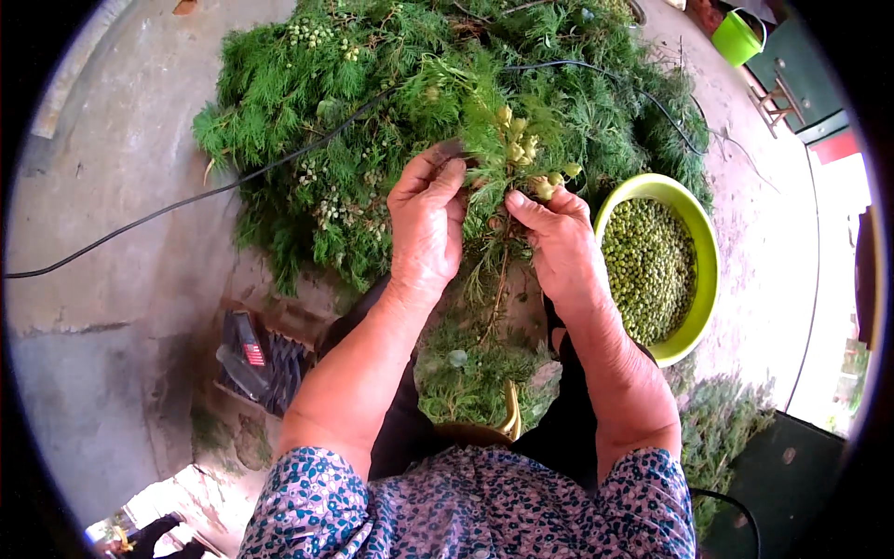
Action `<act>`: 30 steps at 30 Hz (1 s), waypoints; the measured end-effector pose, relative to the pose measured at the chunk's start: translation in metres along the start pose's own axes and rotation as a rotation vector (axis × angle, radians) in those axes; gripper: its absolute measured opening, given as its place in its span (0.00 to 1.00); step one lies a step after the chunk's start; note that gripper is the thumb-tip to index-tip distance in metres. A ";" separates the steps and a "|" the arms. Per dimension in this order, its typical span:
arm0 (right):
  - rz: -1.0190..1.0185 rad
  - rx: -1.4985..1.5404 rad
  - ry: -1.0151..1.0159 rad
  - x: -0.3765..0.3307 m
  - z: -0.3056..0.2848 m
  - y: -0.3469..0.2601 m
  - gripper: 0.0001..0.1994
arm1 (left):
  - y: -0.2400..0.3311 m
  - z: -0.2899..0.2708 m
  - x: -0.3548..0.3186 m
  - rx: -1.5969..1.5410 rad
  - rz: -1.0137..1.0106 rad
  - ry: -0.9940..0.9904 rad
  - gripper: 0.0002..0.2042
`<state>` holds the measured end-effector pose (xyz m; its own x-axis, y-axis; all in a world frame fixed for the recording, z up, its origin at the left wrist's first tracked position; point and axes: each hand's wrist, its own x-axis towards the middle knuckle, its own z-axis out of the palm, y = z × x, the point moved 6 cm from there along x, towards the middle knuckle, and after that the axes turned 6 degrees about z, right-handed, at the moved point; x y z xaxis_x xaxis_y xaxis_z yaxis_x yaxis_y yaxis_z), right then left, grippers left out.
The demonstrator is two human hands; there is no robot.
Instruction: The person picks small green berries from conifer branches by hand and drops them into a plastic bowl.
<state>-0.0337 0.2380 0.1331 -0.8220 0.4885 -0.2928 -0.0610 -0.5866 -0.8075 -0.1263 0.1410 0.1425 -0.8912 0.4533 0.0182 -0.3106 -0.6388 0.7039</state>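
Observation:
My left hand (426, 219) grips a feathery green branch (484, 177) by its stem, in front of a big pile of the same greenery (372, 102). My right hand (557, 238) pinches a cluster of small pale green berries (521, 149) at the tip of that branch. Beside my right hand stands a lime-green bowl (708, 279), its inside filled with several small green berries (647, 270). Loose sprigs (466, 373) lie in my lap between my forearms.
A black cable (186, 200) runs across the concrete floor and over the pile. A dark crate with small items (256, 359) sits at my lower left. A green bucket (738, 37) and a wooden stool (778, 102) stand at the far right.

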 end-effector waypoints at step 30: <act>-0.609 -0.730 0.207 -0.009 0.024 -0.036 0.08 | -0.012 -0.004 -0.001 0.324 -0.100 -0.106 0.04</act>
<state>-0.0372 0.2392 0.1769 -0.6456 0.7209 0.2521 -0.0193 0.3146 -0.9490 -0.1235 0.1453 0.1313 -0.8172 0.5763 -0.0010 -0.2588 -0.3654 0.8942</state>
